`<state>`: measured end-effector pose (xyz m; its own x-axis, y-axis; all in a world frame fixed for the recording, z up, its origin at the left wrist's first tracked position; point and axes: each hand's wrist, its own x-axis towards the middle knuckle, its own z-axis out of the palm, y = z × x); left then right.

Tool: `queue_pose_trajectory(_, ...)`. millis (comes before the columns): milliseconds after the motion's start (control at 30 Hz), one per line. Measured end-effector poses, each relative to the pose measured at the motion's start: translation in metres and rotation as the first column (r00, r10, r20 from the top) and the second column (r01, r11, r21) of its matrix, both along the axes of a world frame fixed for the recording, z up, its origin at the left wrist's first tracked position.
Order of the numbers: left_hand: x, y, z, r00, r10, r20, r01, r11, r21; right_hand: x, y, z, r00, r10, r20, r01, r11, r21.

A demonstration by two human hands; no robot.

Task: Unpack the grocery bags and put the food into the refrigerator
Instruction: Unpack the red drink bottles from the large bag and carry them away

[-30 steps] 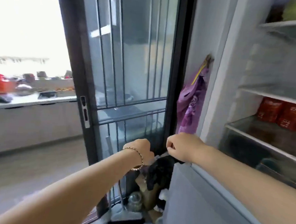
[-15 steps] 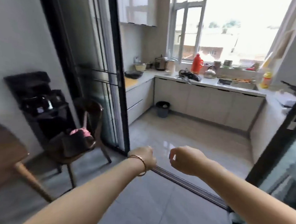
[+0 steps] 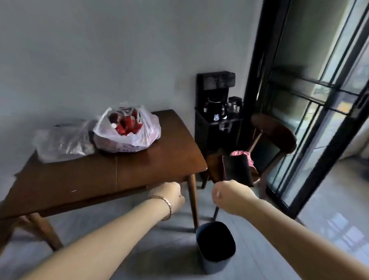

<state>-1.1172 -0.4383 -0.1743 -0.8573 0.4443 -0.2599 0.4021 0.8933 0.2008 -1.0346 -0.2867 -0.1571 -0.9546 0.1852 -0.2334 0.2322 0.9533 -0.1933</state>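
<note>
Both hands, left hand [image 3: 169, 196] and right hand [image 3: 229, 195], have fingers curled into empty fists. Beyond them on the bench [image 3: 135, 171], a white bag [image 3: 127, 131] half hides red packets; the clear bag [image 3: 63, 141] is blurred.

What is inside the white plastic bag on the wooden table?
The white plastic bag on the table is open on top: red packages show. Anything beneath them is hidden by the bag.

Two grocery bags [image 3: 127, 130] on wooden table [image 3: 135, 169], fisted hands [image 3: 229, 196] empty
</note>
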Motion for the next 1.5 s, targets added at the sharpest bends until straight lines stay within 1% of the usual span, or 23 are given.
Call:
queue_pose_trajectory(200,-0.107,-0.047,-0.021,0.986,0.164,0.017,-0.164,0.987,0.001,-0.152,-0.029,-0.025,0.988,0.154,0.016,-0.154,0.988,0.025)
queue_pose_trajectory(300,-0.167,-0.052,-0.027,0.970,0.242,0.009,-0.241,0.970,-0.002,-0.226,-0.036,-0.036,0.986,0.165,-0.001,-0.165,0.986,-0.012)
queue_pose_trajectory(433,-0.248,-0.049,-0.018,0.934,0.356,0.025,-0.357,0.934,0.037,-0.322,-0.042,-0.041,0.963,0.269,0.014,-0.269,0.963,-0.032)
queue_pose_trajectory(567,-0.314,-0.055,-0.013,0.907,0.421,0.013,-0.421,0.905,0.066,-0.406,-0.053,-0.044,0.937,0.349,0.027,-0.348,0.937,-0.025)
queue_pose_trajectory(667,-0.358,-0.067,-0.021,0.893,0.449,-0.013,-0.447,0.891,0.084,-0.458,-0.063,-0.048,0.930,0.367,0.015,-0.365,0.929,-0.056)
queue_pose_trajectory(733,-0.389,-0.078,-0.032,0.892,0.451,-0.035,-0.446,0.889,0.099,-0.490,-0.071,-0.055,0.927,0.374,0.023,-0.373,0.927,-0.050)
queue_pose_trajectory(800,-0.420,-0.087,-0.041,0.912,0.401,-0.083,-0.394,0.915,0.090,-0.519,-0.080,-0.062,0.923,0.384,0.028,-0.384,0.923,-0.030)
queue_pose_trajectory(833,-0.437,-0.092,-0.046,0.929,0.346,-0.134,-0.339,0.938,0.072,-0.534,-0.082,-0.068,0.929,0.369,0.021,-0.368,0.929,-0.041)
queue_pose_trajectory(900,-0.475,-0.097,-0.056,0.956,0.183,-0.229,-0.191,0.981,-0.015,-0.562,-0.086,-0.078,0.948,0.317,0.006,-0.316,0.946,-0.078)
queue_pose_trajectory(933,-0.494,-0.099,-0.061,0.964,0.077,-0.254,-0.106,0.989,-0.100,-0.576,-0.089,-0.083,0.951,0.309,0.011,-0.308,0.948,-0.082)
queue_pose_trajectory(1000,-0.534,-0.097,-0.067,0.947,-0.108,-0.304,0.031,0.968,-0.247,-0.600,-0.095,-0.089,0.955,0.291,0.047,-0.287,0.955,-0.077)
queue_pose_trajectory(1067,-0.571,-0.095,-0.070,0.929,-0.174,-0.328,0.062,0.943,-0.327,-0.620,-0.101,-0.092,0.970,0.228,0.088,-0.218,0.969,-0.113)
queue_pose_trajectory(1133,-0.603,-0.096,-0.076,0.935,-0.219,-0.278,0.086,0.903,-0.421,-0.636,-0.105,-0.091,0.981,0.158,0.113,-0.133,0.971,-0.198)
queue_pose_trajectory(1167,-0.615,-0.096,-0.079,0.945,-0.234,-0.230,0.097,0.869,-0.484,-0.643,-0.108,-0.090,0.981,0.147,0.128,-0.115,0.967,-0.228)
queue_pose_trajectory(1233,-0.634,-0.096,-0.085,0.946,-0.268,-0.183,0.121,0.816,-0.565,-0.654,-0.112,-0.091,0.971,0.173,0.162,-0.129,0.960,-0.250)
queue_pose_trajectory(1267,-0.641,-0.096,-0.090,0.950,-0.273,-0.151,0.131,0.789,-0.601,-0.659,-0.114,-0.094,0.963,0.213,0.168,-0.172,0.959,-0.227)
queue_pose_trajectory(1300,-0.646,-0.095,-0.093,0.958,-0.257,-0.126,0.132,0.787,-0.602,-0.664,-0.116,-0.096,0.957,0.240,0.164,-0.205,0.957,-0.206)
queue_pose_trajectory(1367,-0.653,-0.095,-0.098,0.974,-0.211,-0.087,0.126,0.816,-0.565,-0.679,-0.116,-0.104,0.972,0.224,0.077,-0.202,0.953,-0.225)
queue_pose_trajectory(1433,-0.657,-0.098,-0.096,0.975,-0.198,-0.103,0.117,0.846,-0.519,-0.699,-0.116,-0.111,0.985,0.169,-0.021,-0.169,0.952,-0.256)
queue_pose_trajectory(1500,-0.658,-0.102,-0.091,0.974,-0.171,-0.148,0.085,0.883,-0.462,-0.726,-0.117,-0.119,0.981,0.189,-0.045,-0.194,0.963,-0.188)
